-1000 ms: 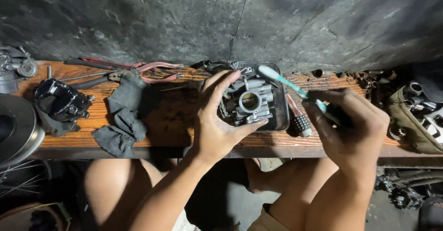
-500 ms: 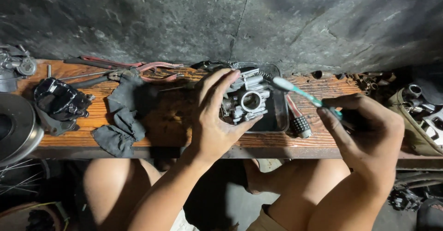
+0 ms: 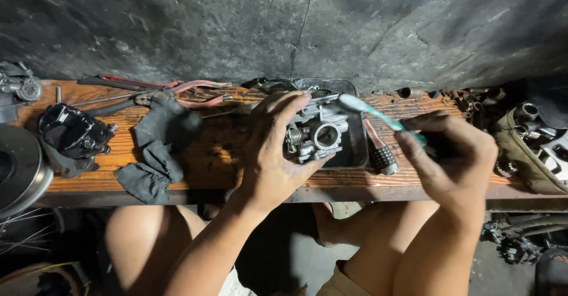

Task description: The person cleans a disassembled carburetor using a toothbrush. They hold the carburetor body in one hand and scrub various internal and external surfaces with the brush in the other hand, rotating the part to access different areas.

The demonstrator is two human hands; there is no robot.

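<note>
While the left hand [image 3: 273, 154] is gripping the carburetor [image 3: 316, 133] over the black tray [image 3: 355, 148] and the right hand [image 3: 451, 154] is pinching the toothbrush [image 3: 378, 114], a greasy slip is risking a drop onto the bench [image 3: 213, 154].

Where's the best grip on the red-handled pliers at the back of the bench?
Likely the red handles, from above: they lie flat and exposed on the wooden bench. The jaw end sits partly under the dark rag, so it's harder to reach.
</note>
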